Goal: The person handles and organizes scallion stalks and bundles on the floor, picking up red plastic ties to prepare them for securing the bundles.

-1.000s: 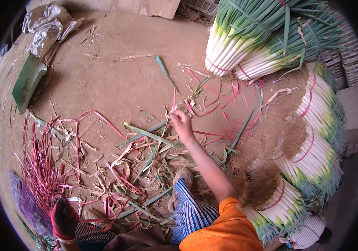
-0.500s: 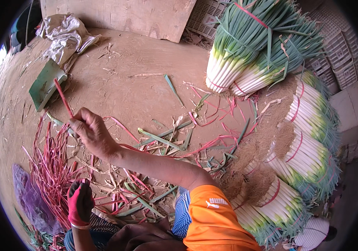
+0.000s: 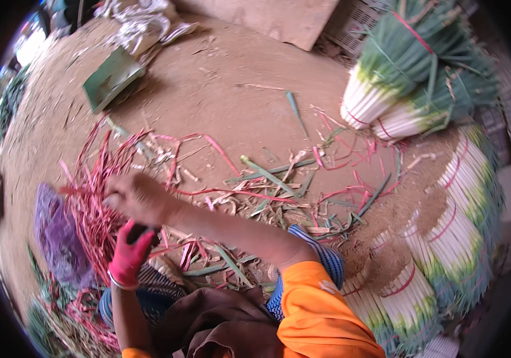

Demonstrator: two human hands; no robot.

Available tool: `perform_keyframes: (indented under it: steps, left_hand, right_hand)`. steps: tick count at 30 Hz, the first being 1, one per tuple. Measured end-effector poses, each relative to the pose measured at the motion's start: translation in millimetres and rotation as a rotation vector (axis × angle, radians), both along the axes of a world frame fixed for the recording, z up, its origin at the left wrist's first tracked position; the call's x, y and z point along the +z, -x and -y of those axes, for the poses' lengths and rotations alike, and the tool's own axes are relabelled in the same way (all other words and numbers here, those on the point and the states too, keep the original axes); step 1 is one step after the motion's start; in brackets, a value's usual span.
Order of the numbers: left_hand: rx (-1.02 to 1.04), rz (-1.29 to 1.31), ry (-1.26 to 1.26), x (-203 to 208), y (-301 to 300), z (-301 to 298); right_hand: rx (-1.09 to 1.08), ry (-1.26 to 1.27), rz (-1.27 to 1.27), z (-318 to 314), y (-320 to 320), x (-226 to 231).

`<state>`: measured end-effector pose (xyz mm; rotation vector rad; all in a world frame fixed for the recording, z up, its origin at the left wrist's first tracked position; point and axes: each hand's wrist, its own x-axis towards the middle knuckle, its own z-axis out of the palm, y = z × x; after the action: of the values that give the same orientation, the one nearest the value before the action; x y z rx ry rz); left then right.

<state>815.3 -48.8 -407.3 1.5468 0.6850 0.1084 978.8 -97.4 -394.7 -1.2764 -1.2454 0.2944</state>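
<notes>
My bare right hand is closed around a red plastic strip, which sticks out to its left. It hovers over a loose heap of similar red strips on the ground and is a little blurred. Just below the right wrist is my left hand, in a red and black glove. Its thumb stands apart from the fingers, with nothing visible between them; the fingertips are partly hidden by the right wrist. A crumpled purple plastic bag lies left of the heap.
Tied bundles of green onions stand at the far right, and more lie in a row along the right. Cut leaves and strips litter the ground ahead. A green dustpan-like scoop and a whitish sack lie far left.
My right hand has come down and nearer, the red strip swinging from upright to nearly level. My left hand has risen toward it, its fist loosening. The view has shifted left.
</notes>
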Motion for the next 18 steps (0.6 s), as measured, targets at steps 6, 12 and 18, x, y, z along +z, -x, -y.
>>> perform_keyframes:
  steps: [6,12,18]
  left_hand:
    - [0.328,0.327,-0.14,80,2,-23]
    - [0.074,0.238,-0.107,75,-9,-14]
    - [-0.095,0.152,-0.189,67,-2,-25]
  right_hand:
    - [0.075,0.5,0.085,24,-47,-10]
    - [0.404,0.475,-0.078,18,-23,17]
    - [0.503,0.526,-0.139,24,-28,36]
